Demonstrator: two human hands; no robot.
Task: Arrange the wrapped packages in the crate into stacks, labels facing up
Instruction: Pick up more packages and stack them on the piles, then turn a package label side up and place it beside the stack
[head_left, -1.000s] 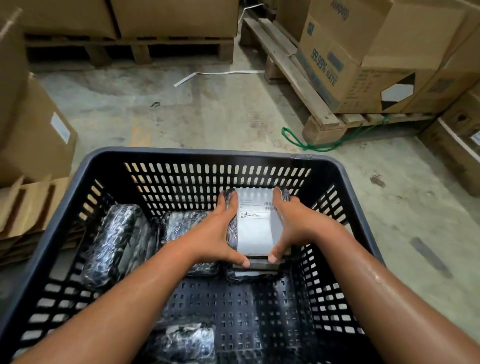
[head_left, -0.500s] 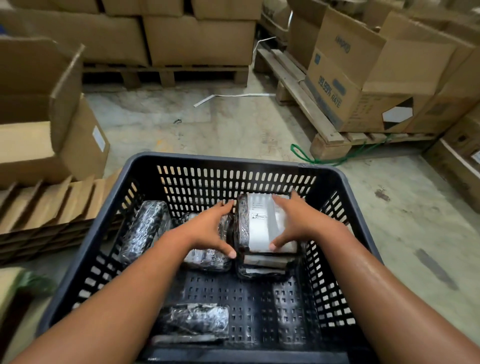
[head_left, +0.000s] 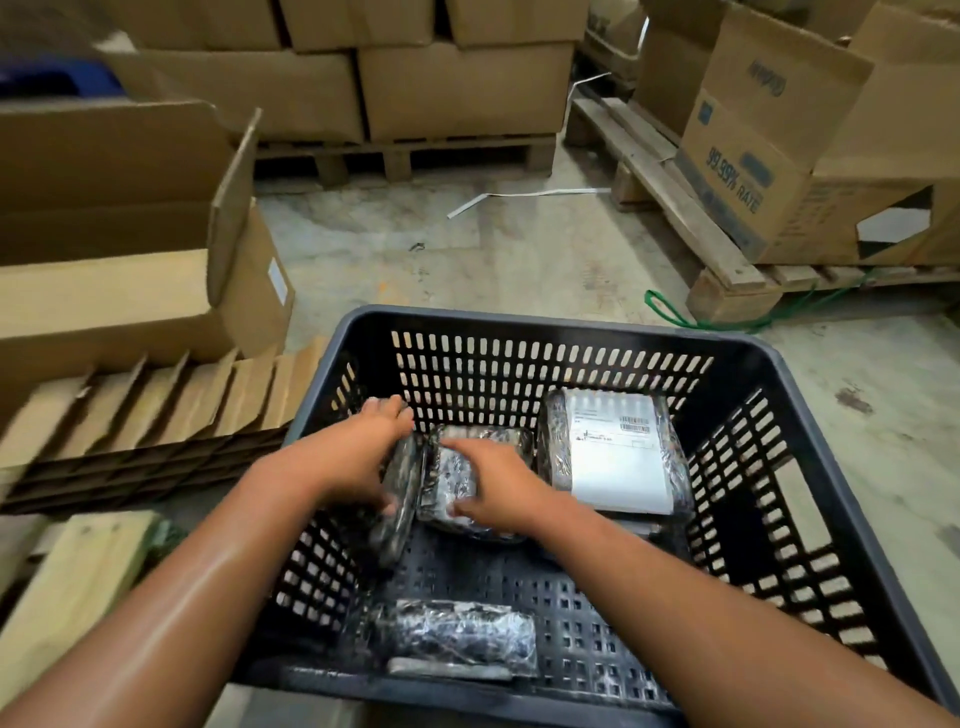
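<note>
Both hands now off the labelled stack (head_left: 618, 457). Left hand (head_left: 358, 457) wrapping fingers around an upright package (head_left: 402, 499); right hand (head_left: 498, 488) pressing spread fingers on the flat package (head_left: 457, 467) beside, inside the crate (head_left: 519, 322).

crate (head_left: 550, 325): dark grey, slotted walls
wrapped packages (head_left: 457, 636): black under glossy clear film
label (head_left: 615, 452): white, black barcode
cardboard boxes (head_left: 462, 88): plain brown
printed box (head_left: 737, 171): brown, blue lettering
cord (head_left: 670, 314): green
floor (head_left: 493, 260): mottled grey

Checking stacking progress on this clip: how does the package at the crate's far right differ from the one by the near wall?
The far-right package shows a white label facing up; the near-wall package shows only dark wrap, no label. The far-right one tops a stack; the near-wall one appears to lie on the crate floor. Neither is touched; the left hand and right hand are on other packages. Both are film-wrapped.
</note>
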